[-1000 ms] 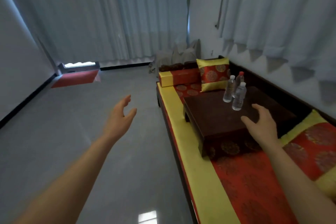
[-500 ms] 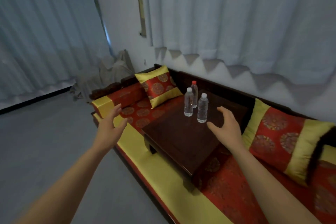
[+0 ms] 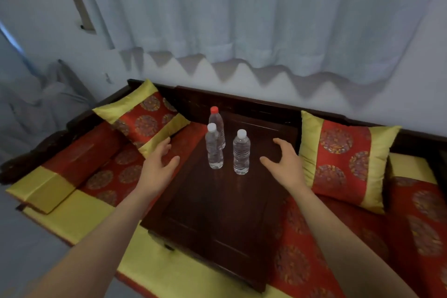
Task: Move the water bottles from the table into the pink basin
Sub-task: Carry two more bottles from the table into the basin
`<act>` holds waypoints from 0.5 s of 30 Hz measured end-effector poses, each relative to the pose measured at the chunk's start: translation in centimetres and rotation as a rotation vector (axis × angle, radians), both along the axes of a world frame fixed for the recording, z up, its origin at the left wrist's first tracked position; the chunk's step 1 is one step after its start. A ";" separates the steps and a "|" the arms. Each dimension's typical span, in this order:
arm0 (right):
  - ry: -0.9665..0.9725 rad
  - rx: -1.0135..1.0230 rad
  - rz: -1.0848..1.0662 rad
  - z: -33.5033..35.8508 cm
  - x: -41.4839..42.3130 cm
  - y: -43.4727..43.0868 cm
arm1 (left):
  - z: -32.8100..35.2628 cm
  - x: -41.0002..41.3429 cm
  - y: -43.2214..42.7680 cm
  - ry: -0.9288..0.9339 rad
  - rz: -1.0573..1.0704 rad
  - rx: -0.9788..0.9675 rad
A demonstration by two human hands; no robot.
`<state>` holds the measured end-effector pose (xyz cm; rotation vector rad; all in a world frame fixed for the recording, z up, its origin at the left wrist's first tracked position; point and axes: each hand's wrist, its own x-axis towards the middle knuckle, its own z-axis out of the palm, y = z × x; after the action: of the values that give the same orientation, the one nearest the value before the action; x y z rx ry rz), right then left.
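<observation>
Three clear water bottles stand upright on a low dark wooden table [image 3: 217,213]. The white-capped bottle on the left [image 3: 214,147] and the white-capped bottle on the right [image 3: 241,152] stand in front. A red-capped bottle [image 3: 216,120] stands behind the left one. My left hand [image 3: 157,167] hovers open to the left of the bottles, apart from them. To their right, my right hand [image 3: 284,164] is open with curled fingers, a short gap from the nearest bottle. No pink basin is in view.
The table sits on a red and yellow cushioned daybed [image 3: 79,215]. A red and yellow pillow [image 3: 142,118] leans at the left and another pillow [image 3: 343,159] at the right. White curtains [image 3: 242,12] hang behind. Grey floor shows at the lower left.
The view has swung right to face the table head-on. Both hands have closed in on the bottles, the left one coming over the table's left edge.
</observation>
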<state>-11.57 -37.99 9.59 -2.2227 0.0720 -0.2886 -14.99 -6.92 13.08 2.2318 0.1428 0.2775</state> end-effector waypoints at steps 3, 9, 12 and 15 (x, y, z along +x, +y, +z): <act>0.071 0.028 -0.030 -2.4 3.7 1.3 | -2.8 4.9 1.1 0.058 -0.054 -0.042; 0.205 0.080 -0.017 -9.1 9.7 4.2 | -10.5 13.0 2.0 0.207 -0.135 -0.059; 0.230 0.156 -0.003 -12.4 11.8 5.1 | -13.9 16.6 1.4 0.281 -0.193 -0.059; 0.256 0.229 -0.003 -15.0 13.0 5.7 | -16.6 19.5 0.5 0.324 -0.277 -0.097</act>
<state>1.47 -32.28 -5.41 -2.0202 0.2355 0.0044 4.52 -6.44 -3.49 2.1536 0.0187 -0.2379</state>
